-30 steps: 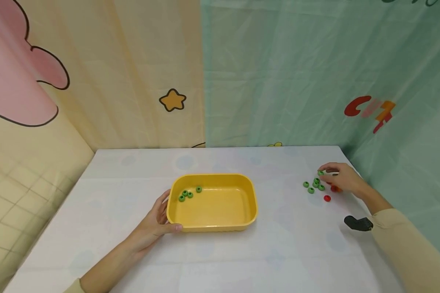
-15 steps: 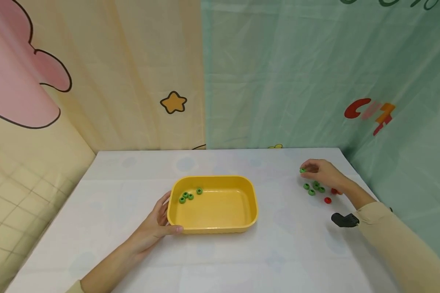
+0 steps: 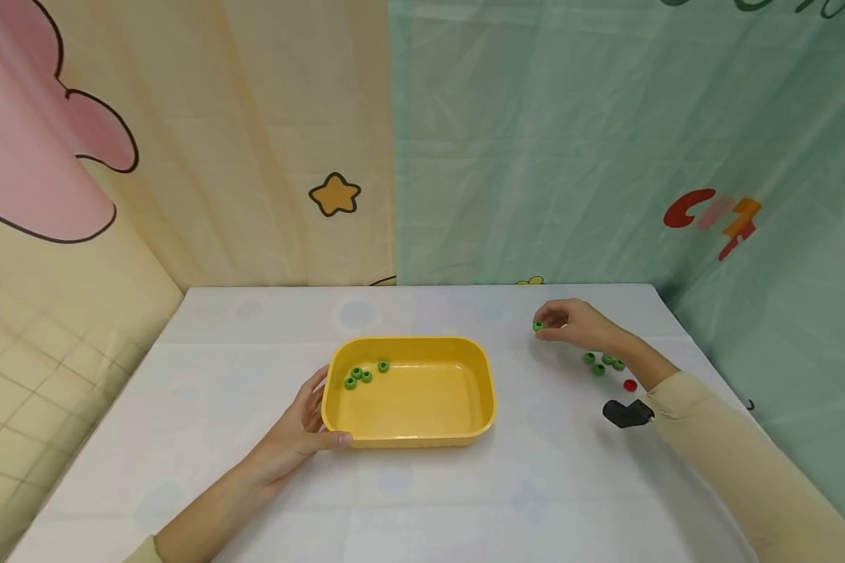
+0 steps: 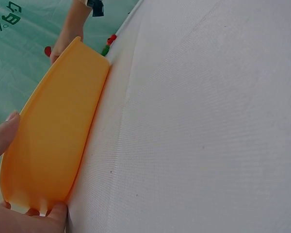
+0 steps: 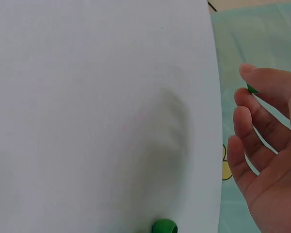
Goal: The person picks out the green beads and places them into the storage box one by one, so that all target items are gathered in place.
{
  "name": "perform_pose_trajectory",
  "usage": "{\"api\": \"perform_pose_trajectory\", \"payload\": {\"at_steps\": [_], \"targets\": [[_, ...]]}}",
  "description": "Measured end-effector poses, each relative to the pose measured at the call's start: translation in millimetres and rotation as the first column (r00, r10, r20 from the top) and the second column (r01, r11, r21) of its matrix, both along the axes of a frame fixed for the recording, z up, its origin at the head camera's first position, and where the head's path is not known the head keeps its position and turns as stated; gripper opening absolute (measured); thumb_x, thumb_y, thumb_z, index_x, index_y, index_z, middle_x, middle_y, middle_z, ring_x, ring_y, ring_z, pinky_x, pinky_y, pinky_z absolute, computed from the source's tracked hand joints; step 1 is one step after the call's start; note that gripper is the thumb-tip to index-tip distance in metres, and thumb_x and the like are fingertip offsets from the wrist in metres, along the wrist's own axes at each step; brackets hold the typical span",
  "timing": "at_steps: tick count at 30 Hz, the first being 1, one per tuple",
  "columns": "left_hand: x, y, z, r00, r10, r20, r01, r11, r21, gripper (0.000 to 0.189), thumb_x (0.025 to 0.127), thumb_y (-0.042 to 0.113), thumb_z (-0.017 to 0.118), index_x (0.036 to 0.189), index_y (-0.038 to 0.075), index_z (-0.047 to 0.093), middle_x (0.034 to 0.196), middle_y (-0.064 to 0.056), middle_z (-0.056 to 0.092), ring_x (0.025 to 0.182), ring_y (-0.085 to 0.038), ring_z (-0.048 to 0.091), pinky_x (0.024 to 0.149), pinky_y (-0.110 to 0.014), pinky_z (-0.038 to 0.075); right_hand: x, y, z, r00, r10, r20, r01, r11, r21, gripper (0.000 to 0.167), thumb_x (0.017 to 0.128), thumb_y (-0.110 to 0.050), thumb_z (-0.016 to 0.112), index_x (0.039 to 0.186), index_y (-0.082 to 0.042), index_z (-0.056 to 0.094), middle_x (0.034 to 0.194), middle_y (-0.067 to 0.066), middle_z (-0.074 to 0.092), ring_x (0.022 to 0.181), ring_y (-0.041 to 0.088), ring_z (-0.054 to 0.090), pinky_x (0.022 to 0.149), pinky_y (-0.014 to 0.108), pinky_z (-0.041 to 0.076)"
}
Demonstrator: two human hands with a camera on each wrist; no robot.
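A yellow rectangular tray (image 3: 422, 438) stands mid-table, with several green beads (image 3: 357, 373) at its left end. My left hand (image 3: 297, 438) grips the tray's left side, thumb on the front rim and fingers around the end; the left wrist view shows the tray (image 4: 53, 126) between thumb and fingers. Above the table, right of the tray, my right hand (image 3: 577, 323) pinches one green bead (image 3: 538, 325) between thumb and index finger. In the right wrist view only a sliver of that bead (image 5: 252, 89) shows. Several loose green beads (image 3: 598, 369) lie on the tabletop behind the right forearm.
One red bead (image 3: 630, 385) lies near the loose green ones, partly by the forearm. A black wrist-mounted piece (image 3: 627, 414) juts from the right sleeve (image 3: 718, 438). White cloth covers the table (image 3: 422, 508); printed curtains (image 3: 521, 156) hang along its back and right sides.
My right hand has lifted a green bead out of the loose group and carried it left toward the tray. The left hand and the tray stay where they were.
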State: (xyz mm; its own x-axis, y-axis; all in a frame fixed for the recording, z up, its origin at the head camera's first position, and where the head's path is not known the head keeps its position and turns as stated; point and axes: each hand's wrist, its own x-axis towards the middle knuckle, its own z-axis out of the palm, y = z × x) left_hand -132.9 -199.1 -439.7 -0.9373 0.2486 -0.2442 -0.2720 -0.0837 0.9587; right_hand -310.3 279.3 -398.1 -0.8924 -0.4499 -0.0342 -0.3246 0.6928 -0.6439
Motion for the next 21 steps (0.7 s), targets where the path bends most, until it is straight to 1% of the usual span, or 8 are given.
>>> {"api": "perform_pose_trajectory", "payload": {"at_steps": [4, 7, 11, 15, 21], "targets": [[0.5, -0.9, 1.8, 1.0, -0.011, -0.015, 0.011, 1.0, 0.002, 0.114, 0.084, -0.001, 0.082, 0.167, 0.025, 0.007, 0.172, -0.008, 0.008, 0.157, -0.033, 0.007, 0.121, -0.045, 0.021, -2.4, -17, 4.0, 0.999, 0.039, -0.001, -0.039, 0.999, 0.008, 0.022, 0.095, -0.01, 0.076, 0.114, -0.002, 0.07, 0.103, 0.005, 0.068, 0.096, 0.025, 0.061, 0.087, 0.038, 0.057], [0.4, -0.9, 2.0, 1.0, -0.012, -0.017, 0.012, 1.0, 0.005, 0.115, 0.084, 0.0, 0.082, 0.167, 0.025, 0.007, 0.172, -0.008, 0.008, 0.157, -0.033, 0.007, 0.121, -0.045, 0.021, -2.6, -29, 7.1, 0.997, 0.071, -0.009, -0.071, 0.997, 0.013, 0.021, 0.094, -0.01, 0.077, 0.113, -0.003, 0.07, 0.102, 0.004, 0.068, 0.093, 0.024, 0.06, 0.086, 0.037, 0.057], [0.3, -0.4, 1.6, 1.0, -0.01, -0.005, 0.01, 1.0, 0.009, 0.115, 0.084, -0.001, 0.082, 0.166, 0.025, 0.007, 0.172, -0.005, 0.009, 0.157, -0.029, 0.008, 0.12, -0.041, 0.022, -0.2, -46, 12.4, 0.992, 0.124, -0.001, -0.124, 0.992, 0.01, 0.019, 0.094, -0.009, 0.076, 0.112, -0.003, 0.071, 0.1, 0.002, 0.068, 0.091, 0.023, 0.059, 0.085, 0.036, 0.057], [0.2, -0.7, 0.9, 1.0, -0.017, -0.005, 0.017, 1.0, 0.015, 0.115, 0.084, -0.002, 0.082, 0.167, 0.025, 0.006, 0.172, -0.004, 0.01, 0.157, -0.028, 0.009, 0.119, -0.037, 0.025, 4.3, -65, 21.3, 0.981, 0.194, 0.024, -0.194, 0.981, -0.019, 0.019, 0.095, -0.01, 0.075, 0.112, -0.002, 0.071, 0.1, 0.002, 0.068, 0.092, 0.024, 0.06, 0.087, 0.038, 0.057], [-0.9, -1.0, -0.8, 1.0, -0.018, -0.013, 0.018, 1.0, 0.013, 0.115, 0.084, -0.002, 0.082, 0.167, 0.024, 0.007, 0.172, -0.004, 0.01, 0.156, -0.029, 0.01, 0.117, -0.035, 0.029, 7.8, -92, 31.2, 0.953, 0.299, 0.036, -0.297, 0.953, -0.057, 0.019, 0.096, -0.012, 0.075, 0.112, -0.004, 0.072, 0.099, 0.001, 0.069, 0.092, 0.023, 0.061, 0.088, 0.038, 0.057]]}}
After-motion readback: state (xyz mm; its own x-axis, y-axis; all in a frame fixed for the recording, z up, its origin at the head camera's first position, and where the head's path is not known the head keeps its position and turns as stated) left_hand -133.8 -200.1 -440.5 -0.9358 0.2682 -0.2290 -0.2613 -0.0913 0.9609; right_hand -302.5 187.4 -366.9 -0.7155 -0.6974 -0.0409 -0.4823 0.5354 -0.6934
